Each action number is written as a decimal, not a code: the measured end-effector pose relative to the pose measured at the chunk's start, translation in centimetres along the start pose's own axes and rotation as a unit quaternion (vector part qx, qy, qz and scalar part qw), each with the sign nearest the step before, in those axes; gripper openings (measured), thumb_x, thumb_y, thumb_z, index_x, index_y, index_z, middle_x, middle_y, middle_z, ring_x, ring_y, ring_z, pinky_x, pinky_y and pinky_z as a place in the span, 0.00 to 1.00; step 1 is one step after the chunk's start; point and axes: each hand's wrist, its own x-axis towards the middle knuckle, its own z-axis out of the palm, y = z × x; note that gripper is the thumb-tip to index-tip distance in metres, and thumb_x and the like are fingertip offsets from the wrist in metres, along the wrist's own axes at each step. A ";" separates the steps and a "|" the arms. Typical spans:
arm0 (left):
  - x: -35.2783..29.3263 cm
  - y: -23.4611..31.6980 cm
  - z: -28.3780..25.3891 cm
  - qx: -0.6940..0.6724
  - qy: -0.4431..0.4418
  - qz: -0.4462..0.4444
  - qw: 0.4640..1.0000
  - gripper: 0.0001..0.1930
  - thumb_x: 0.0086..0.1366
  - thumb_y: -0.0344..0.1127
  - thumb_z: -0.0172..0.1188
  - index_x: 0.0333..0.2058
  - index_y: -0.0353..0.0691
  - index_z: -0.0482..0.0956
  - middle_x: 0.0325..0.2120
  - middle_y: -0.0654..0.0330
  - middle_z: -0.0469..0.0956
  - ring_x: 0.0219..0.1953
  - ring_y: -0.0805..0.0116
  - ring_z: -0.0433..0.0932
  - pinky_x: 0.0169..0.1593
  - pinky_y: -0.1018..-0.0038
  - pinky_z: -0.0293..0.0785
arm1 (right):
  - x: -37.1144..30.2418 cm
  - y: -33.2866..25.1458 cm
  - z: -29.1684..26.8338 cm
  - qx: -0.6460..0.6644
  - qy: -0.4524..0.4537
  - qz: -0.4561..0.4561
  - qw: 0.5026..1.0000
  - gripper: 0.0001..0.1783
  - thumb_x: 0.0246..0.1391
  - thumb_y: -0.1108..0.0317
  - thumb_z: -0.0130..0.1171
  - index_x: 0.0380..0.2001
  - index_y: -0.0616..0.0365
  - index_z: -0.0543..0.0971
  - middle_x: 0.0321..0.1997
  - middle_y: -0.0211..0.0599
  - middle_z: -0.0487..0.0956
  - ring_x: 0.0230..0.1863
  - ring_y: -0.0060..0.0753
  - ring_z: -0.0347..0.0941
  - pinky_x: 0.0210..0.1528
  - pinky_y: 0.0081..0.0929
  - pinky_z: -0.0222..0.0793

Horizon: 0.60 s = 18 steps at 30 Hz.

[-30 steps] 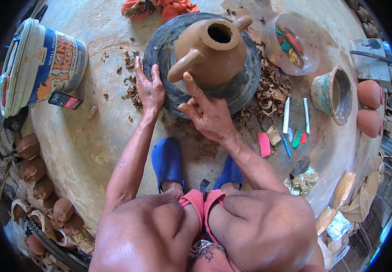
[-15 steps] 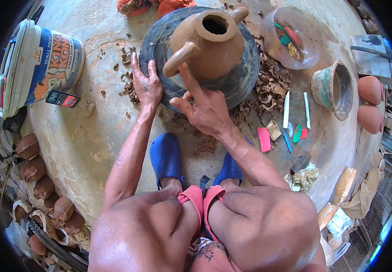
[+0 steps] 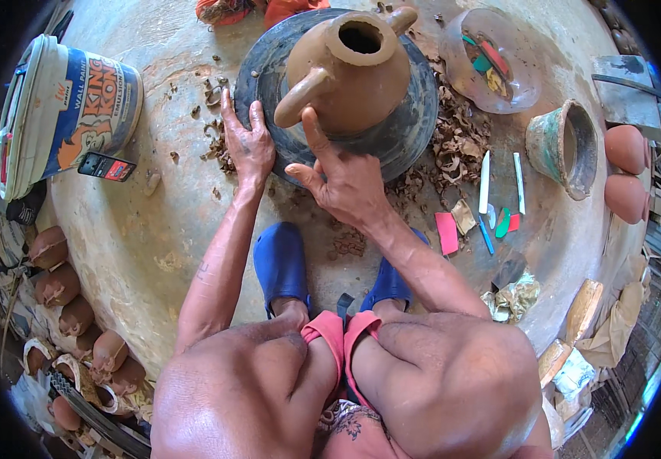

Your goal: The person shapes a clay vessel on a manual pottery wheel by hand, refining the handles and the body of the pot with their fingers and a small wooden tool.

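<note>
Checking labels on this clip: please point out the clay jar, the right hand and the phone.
Clay jar point(image 3: 363, 90): head view, on its rounded body.
Right hand point(image 3: 350, 186): head view, on the back of the hand.
Phone point(image 3: 106, 167): head view, on its screen.

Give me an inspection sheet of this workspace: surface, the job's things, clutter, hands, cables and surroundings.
Surface: stained floor, scattered with curled brown shavings.
Job's things: two-handled clay pot upright on a dark round wheel.
Clutter: right of the wheel, two white sticks, a pink piece and a clear basin holding coloured pieces.
Hands: left hand spread at the wheel's left rim; right hand empty, index fingertip at the left handle, contact unclear.
Cables: nothing seen.
Surroundings: large bucket and phone at left; brown pots lower left; reddish pots at right.
</note>
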 end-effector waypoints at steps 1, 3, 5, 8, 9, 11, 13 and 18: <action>0.1 0.1 0.1 0.000 0.001 0.000 1.000 0.39 0.73 0.35 0.62 0.77 0.33 0.55 0.74 0.38 0.64 0.77 0.45 0.63 0.79 0.57 0.57 | -0.3 0.2 -0.1 -0.008 -0.041 0.023 0.999 0.52 0.67 0.41 0.65 0.84 0.44 0.51 0.33 0.38 0.87 0.32 0.47 0.87 0.34 0.44 0.83; 0.1 0.3 0.2 -0.009 0.002 0.007 1.000 0.39 0.72 0.33 0.61 0.77 0.33 0.55 0.74 0.38 0.64 0.77 0.45 0.63 0.79 0.57 0.57 | -1.4 0.7 -0.2 -0.014 -0.020 -0.001 1.000 0.53 0.67 0.42 0.65 0.85 0.44 0.51 0.33 0.39 0.87 0.32 0.47 0.87 0.35 0.44 0.83; 0.2 0.2 0.1 -0.010 0.002 0.013 1.000 0.39 0.72 0.33 0.62 0.77 0.33 0.55 0.74 0.38 0.64 0.77 0.45 0.63 0.79 0.57 0.56 | -1.6 0.6 -0.2 -0.018 0.000 -0.024 1.000 0.53 0.67 0.43 0.65 0.85 0.45 0.50 0.32 0.39 0.87 0.32 0.48 0.87 0.36 0.44 0.82; -0.3 -0.1 0.0 -0.002 0.002 0.010 1.000 0.40 0.71 0.32 0.62 0.77 0.33 0.55 0.74 0.38 0.64 0.77 0.44 0.63 0.79 0.57 0.56 | -1.0 -0.3 0.3 0.076 0.032 -0.023 0.996 0.55 0.68 0.44 0.66 0.85 0.45 0.46 0.32 0.41 0.86 0.33 0.49 0.87 0.37 0.44 0.82; -0.4 0.1 0.1 0.005 0.004 0.003 1.000 0.40 0.71 0.32 0.62 0.77 0.33 0.55 0.74 0.37 0.64 0.77 0.44 0.63 0.79 0.57 0.56 | -0.7 -0.2 0.7 0.098 0.026 -0.041 0.994 0.56 0.68 0.44 0.66 0.85 0.46 0.44 0.32 0.41 0.86 0.32 0.49 0.87 0.37 0.44 0.82; -0.4 -0.1 0.3 0.008 0.005 0.014 1.000 0.40 0.71 0.32 0.62 0.77 0.33 0.55 0.74 0.37 0.64 0.77 0.44 0.63 0.79 0.57 0.56 | -0.3 0.1 1.3 0.122 0.019 -0.058 0.991 0.57 0.68 0.44 0.66 0.85 0.47 0.43 0.32 0.42 0.86 0.32 0.49 0.87 0.37 0.44 0.82; -0.2 -0.5 0.3 0.013 0.006 0.024 1.000 0.40 0.71 0.32 0.62 0.77 0.33 0.55 0.73 0.37 0.64 0.76 0.44 0.63 0.79 0.57 0.56 | -0.1 0.4 1.8 0.104 -0.042 -0.005 0.994 0.58 0.68 0.44 0.66 0.85 0.48 0.41 0.30 0.40 0.85 0.30 0.48 0.85 0.35 0.45 0.81; -0.1 -0.6 0.3 0.004 0.014 0.030 0.999 0.40 0.71 0.33 0.62 0.77 0.33 0.55 0.72 0.36 0.66 0.75 0.44 0.66 0.78 0.57 0.59 | -0.2 0.8 1.9 0.019 0.012 -0.022 1.000 0.57 0.68 0.44 0.66 0.85 0.49 0.43 0.28 0.37 0.84 0.27 0.47 0.84 0.32 0.46 0.80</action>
